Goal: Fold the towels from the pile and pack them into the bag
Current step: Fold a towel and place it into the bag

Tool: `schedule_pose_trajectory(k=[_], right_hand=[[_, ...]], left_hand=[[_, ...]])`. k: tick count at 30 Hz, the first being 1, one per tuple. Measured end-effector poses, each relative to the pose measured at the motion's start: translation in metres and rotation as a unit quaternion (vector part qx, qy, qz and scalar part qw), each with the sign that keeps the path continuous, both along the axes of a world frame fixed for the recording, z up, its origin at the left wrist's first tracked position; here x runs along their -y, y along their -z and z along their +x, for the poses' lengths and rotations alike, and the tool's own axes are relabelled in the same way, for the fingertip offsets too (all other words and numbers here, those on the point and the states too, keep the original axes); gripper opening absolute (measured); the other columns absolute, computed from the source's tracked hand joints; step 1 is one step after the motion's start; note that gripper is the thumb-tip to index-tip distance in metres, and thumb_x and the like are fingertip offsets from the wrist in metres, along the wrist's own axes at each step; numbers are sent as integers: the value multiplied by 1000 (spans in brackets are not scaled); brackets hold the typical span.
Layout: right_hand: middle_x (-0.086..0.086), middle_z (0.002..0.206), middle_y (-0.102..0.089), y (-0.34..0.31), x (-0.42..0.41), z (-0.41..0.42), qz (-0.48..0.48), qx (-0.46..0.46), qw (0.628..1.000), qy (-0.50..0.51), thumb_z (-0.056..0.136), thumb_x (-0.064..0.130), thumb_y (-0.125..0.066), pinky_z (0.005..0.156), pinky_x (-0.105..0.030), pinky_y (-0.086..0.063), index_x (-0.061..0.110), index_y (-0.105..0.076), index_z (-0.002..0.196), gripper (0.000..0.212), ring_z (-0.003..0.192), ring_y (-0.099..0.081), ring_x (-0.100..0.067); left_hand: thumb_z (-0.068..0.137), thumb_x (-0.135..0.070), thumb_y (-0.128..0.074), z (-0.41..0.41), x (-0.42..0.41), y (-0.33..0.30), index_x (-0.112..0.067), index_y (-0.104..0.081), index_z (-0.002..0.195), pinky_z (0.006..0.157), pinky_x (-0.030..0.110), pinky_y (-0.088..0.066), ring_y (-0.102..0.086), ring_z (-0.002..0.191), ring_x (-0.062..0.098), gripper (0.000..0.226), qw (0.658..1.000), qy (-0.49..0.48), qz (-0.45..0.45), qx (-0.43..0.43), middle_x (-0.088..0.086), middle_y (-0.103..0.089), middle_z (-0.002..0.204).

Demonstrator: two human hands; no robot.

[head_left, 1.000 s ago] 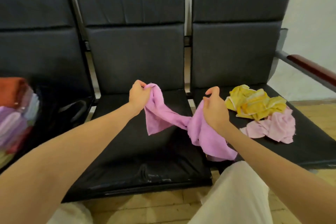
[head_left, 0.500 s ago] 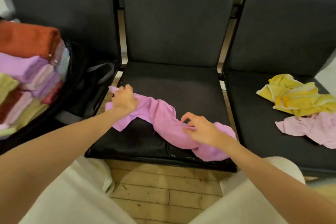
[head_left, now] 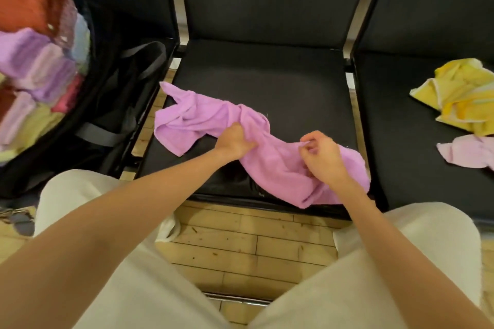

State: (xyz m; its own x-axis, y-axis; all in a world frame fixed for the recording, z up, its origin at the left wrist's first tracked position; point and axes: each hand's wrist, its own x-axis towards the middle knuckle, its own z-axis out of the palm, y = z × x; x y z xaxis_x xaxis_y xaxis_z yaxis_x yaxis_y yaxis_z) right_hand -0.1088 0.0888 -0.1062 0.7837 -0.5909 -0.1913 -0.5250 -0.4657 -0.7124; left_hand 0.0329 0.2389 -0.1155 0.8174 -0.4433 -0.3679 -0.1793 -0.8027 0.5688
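Crumpled lilac terry towel [head_left: 270, 152] lies bunched on middle black seat [head_left: 267, 83]. Left hand [head_left: 235, 141] clenches its middle, right hand [head_left: 323, 153] pinches an edge. Risk: near corner overhangs the seat front, a careless tug could drag it floorwards

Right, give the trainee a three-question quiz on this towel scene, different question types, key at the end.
1. True or false: the purple towel lies crumpled on the middle seat.
2. What does the left hand hold in its grip? A) the yellow towel B) the purple towel C) the bag
3. Fill in: the pale pink towel lies on the seat to the person's ____.

Key: 1 true; 2 B; 3 right.
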Motion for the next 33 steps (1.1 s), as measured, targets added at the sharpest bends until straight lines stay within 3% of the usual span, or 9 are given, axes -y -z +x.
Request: schedule_pose_trajectory(k=[5, 9, 13, 16, 20, 23, 25, 29, 33], right_hand=[[-10, 133, -45, 4, 17, 0, -233, -136, 959, -83, 94, 30, -53, 95, -38, -36, 18, -50, 133, 41, 116, -41, -31], [-9, 122, -46, 6, 25, -4, -265, -184, 943, -80, 94, 28, -53, 90, -35, -35, 17, -66, 103, 20, 108, -41, -28], [-8, 101, -56, -1, 28, -6, -223, -102, 968, -51, 92, 17, -54, 88, -37, -33, 13, -57, 96, 6, 96, -49, -29], [-3, 74, -56, -13, 29, -11, -136, -49, 987, -75, 92, 11, -52, 86, -36, -40, 10, -49, 92, 4, 74, -53, -25], [-6, 84, -60, -24, 25, -18, -54, -13, 992, -115, 86, 5, -58, 69, -34, -49, 10, -55, 92, 9, 76, -58, -22], [-3, 88, -61, -22, 24, -20, -58, -23, 989, -134, 84, 6, -59, 66, -27, -48, 11, -59, 97, 14, 76, -58, -17], [-2, 90, -62, -21, 24, -21, -63, -32, 987, -146, 84, 7, -60, 68, -24, -47, 11, -63, 99, 16, 79, -59, -16], [4, 84, -64, -23, 24, -22, -55, -23, 982, -180, 84, 5, -62, 62, -13, -42, 13, -70, 90, 13, 76, -58, -9], [9, 78, -63, -28, 25, -25, -36, 10, 977, -210, 83, 5, -65, 61, -9, -41, 20, -68, 83, 16, 74, -59, -5]], left_hand=[[96, -16, -53, -2, 19, -21, -8, -65, 107, 77, 33, -53, -62, 102, 27, 18, 951, -126, -234, -161, 10, -66, 105], [97, -17, -48, 4, 37, -58, -15, -61, 94, 69, 31, -51, -60, 91, 19, 14, 864, -214, -354, -286, 5, -64, 98], [93, -12, -46, 4, 30, -79, -7, -60, 81, 67, 29, -48, -62, 78, 19, 19, 798, -260, -440, -318, 6, -64, 81], [85, -10, -47, 5, 5, -67, -12, -45, 63, 60, 27, -38, -47, 60, 15, 22, 854, -272, -381, -227, 4, -48, 64], [87, -3, -41, -4, -41, -44, -8, -51, 76, 57, 26, -32, -42, 65, 16, 16, 960, -220, -171, -15, 8, -48, 73], [86, -5, -46, -9, -66, -34, -12, -47, 68, 59, 27, -36, -46, 69, 23, 20, 980, -196, -23, 27, 4, -48, 70], [83, -11, -54, -10, -72, -31, -7, -57, 85, 69, 32, -44, -53, 86, 31, 5, 981, -180, 37, 53, 11, -56, 91], [85, -17, -61, -22, -52, -35, -10, -57, 104, 72, 33, -47, -58, 90, 25, 20, 980, -60, 10, 191, 10, -58, 106], [69, -67, -60, -33, -14, -43, -23, -53, 78, 77, 37, -50, -58, 79, 21, 45, 996, 9, 85, 37, 2, -59, 84]])
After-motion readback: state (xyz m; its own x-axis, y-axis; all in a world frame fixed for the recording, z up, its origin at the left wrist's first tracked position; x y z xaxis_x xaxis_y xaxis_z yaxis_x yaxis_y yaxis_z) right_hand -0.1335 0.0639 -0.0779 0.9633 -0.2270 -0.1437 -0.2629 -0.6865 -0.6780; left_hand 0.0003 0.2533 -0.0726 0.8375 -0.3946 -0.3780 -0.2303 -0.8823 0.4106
